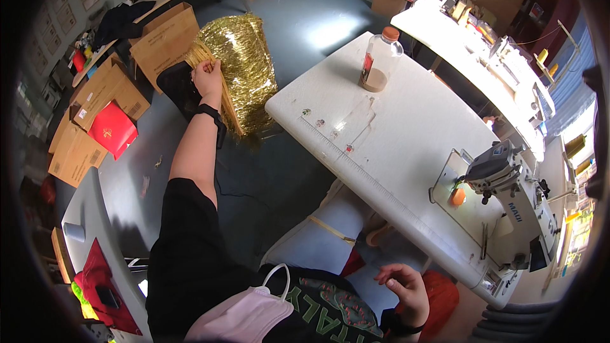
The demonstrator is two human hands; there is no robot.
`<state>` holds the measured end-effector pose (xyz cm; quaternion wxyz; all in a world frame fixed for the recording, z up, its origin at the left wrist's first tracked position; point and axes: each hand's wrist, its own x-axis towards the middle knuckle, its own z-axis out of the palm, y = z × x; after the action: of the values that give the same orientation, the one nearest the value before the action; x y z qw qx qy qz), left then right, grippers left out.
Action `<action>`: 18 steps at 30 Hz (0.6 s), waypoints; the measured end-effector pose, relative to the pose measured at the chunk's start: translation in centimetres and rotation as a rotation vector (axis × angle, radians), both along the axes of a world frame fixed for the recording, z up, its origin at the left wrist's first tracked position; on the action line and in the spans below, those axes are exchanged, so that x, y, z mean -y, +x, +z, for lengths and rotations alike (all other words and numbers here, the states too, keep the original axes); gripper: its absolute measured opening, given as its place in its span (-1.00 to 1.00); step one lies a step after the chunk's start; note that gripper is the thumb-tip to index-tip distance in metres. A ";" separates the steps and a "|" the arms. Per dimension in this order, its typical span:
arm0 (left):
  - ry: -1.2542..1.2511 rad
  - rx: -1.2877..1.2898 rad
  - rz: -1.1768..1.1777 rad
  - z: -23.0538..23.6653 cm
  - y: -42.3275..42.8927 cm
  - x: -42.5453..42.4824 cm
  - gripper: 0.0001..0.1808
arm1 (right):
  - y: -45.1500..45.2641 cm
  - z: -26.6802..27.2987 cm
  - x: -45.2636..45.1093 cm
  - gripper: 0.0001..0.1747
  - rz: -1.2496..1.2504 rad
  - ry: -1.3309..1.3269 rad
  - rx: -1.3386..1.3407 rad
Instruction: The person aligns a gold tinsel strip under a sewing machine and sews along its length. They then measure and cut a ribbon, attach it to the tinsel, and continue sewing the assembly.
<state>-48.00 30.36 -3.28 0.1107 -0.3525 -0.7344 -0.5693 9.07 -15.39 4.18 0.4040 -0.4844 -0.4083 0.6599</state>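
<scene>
My left hand [208,78] reaches out to the upper left and grips the edge of a bundle of gold tinsel fringe [240,66], which hangs beside a black chair-like support [178,86]. Near my lap, my right hand [404,290] is raised with its fingers curled apart and nothing in it. A yellowish strip [332,230] lies across my thigh. On the white sewing table [329,105] stands a clear plastic bottle [380,62] with an orange cap. An industrial sewing machine [507,200] is at the table's right end, with a small orange piece [458,196] by its needle area.
Cardboard boxes [167,43] stand on the floor at the left, one with a red bag [112,129] against it. Another table [102,228] is at the lower left, bearing red cloth [102,283] and a phone [108,297]. A brightly lit workbench [443,43] curves along the right.
</scene>
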 end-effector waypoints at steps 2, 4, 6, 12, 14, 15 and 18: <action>-0.072 0.069 0.004 0.0 -0.3 0.0 -0.56 | 0.0 -0.1 -0.4 -0.66 0.035 0.029 -0.006; -0.154 0.091 -0.001 0.0 -0.5 0.1 -0.55 | -0.2 -0.2 -0.4 -0.66 0.049 0.047 -0.008; -0.257 0.069 -0.012 0.1 -0.6 0.3 -0.55 | -0.4 -0.3 -0.3 -0.65 0.044 0.049 -0.007; -0.169 -0.039 0.024 0.7 0.6 0.9 -0.54 | -0.2 -0.2 0.3 -0.64 0.026 0.015 -0.017; -0.133 -0.099 0.037 0.7 0.9 0.9 -0.53 | 0.0 -0.4 0.2 -0.64 0.033 0.027 -0.032; -0.115 -0.129 0.040 0.5 1.1 0.8 -0.53 | 0.0 -0.5 0.2 -0.64 0.034 0.031 -0.041; 0.088 0.045 -0.165 0.3 1.0 0.0 -0.52 | 0.2 -0.8 0.3 -0.61 0.055 0.038 -0.032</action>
<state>-47.01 30.35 -2.98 0.0625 -0.3938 -0.6794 -0.6160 9.23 -15.72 3.40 0.4013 -0.4546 -0.4272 0.6706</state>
